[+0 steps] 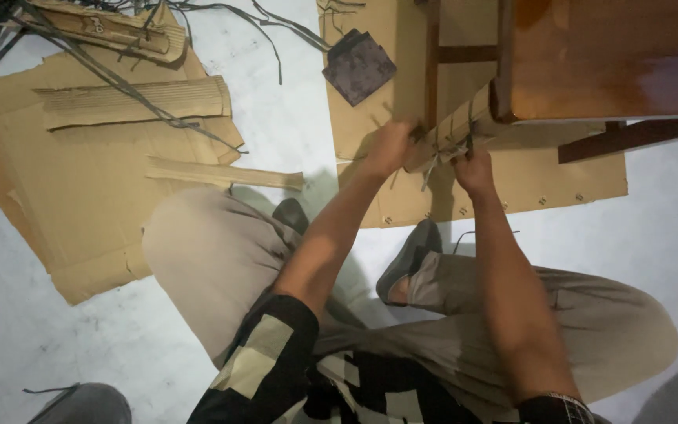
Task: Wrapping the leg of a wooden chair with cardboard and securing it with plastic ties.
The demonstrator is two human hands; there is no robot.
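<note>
Left hand (390,147) grip pinching cardboard wrap (453,129) on chair leg, right hand (474,169) grip pinching strap (442,155) just below, cardboard sheet (527,177) beneath

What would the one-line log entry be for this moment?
left hand: grips cardboard wrap | right hand: pinches strap | wrap around wooden furniture leg | person sits on floor

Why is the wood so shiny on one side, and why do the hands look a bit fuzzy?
Head view: light glares off the polished wooden furniture, leaving pale and bluish patches; the left hand and right hand at the cardboard-wrapped leg look soft, slightly blurred; the arms cast a faint shadow on the pale floor; the top-left corner is dim.
</note>
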